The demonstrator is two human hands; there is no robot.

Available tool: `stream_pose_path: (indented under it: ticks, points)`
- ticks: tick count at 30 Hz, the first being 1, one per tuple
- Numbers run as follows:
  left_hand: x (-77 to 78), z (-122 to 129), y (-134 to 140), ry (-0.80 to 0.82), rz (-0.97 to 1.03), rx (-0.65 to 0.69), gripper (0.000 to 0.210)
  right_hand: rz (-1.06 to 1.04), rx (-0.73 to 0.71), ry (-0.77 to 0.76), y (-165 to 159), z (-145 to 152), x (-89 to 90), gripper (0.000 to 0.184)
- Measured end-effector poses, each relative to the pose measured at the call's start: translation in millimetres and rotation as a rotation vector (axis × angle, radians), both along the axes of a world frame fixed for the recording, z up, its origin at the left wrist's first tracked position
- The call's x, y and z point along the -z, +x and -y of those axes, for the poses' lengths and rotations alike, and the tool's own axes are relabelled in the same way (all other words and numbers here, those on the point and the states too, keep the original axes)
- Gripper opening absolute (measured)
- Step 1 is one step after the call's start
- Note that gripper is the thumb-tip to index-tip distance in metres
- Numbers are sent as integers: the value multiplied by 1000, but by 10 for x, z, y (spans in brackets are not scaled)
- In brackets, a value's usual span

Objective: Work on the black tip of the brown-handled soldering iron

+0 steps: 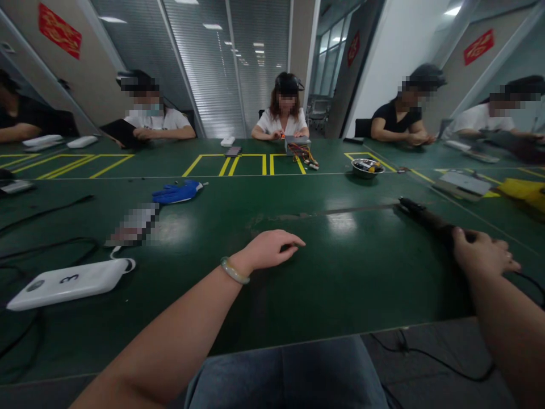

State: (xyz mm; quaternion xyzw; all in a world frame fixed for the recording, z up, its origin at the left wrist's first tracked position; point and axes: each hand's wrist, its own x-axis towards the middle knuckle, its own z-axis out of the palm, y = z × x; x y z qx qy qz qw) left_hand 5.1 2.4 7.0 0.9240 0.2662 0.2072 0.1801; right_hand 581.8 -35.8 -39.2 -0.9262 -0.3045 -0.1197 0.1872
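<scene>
My left hand (272, 250), with a pale bangle (234, 271) on its wrist, hangs over the green table (332, 295). Its fingers are loosely curved, a gap shows beside the thumb, and nothing is visible in it. On the right, my right hand (481, 253) grips the near end of a dark stick-shaped object (426, 218). That object's far end is black and points away to the left; its exact kind is unclear. Part of it is hidden under my fingers. A black cable (530, 278) runs near this hand.
Left of me lie a white power bank (70, 284) marked 3, a phone (135, 224), a blue glove (177, 192) and dark cables. Farther off are a metal bowl (367, 168) of small items and a grey box with wires (298, 146). Several people sit opposite.
</scene>
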Motion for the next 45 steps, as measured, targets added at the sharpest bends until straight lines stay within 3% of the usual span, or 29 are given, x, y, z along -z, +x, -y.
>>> stream_pose_path:
  ticks: [7,13,19,23,27,33,38,41,45]
  points:
    - [47,-39,8,-32,-65,-36,22,-87,72,38,-26,-56,-104,62]
    - [52,-55,25,-56,-61,-36,21,-139,102,-38,76,-97,-137,58]
    - [30,-61,123,-55,-31,-32,24,-134,11,-69,200,-67,-169,49]
    - [17,-42,171,-27,-5,-17,30,-153,-134,-106,11,-141,-226,47]
    - [-3,-10,189,24,47,-52,39,-134,-406,-140,-707,-433,-291,46]
    - [-61,45,165,149,185,-136,40,-109,-898,-108,-2622,-929,-376,42]
    - [-81,18,62,232,283,-303,38,-83,-1311,-119,-4007,-825,-322,34]
    - [-72,-18,7,240,309,-402,43,-46,-1537,-101,-4392,-601,-304,39]
    - [-62,-39,-13,226,326,-460,41,33,-1674,-44,-4288,-403,-457,47]
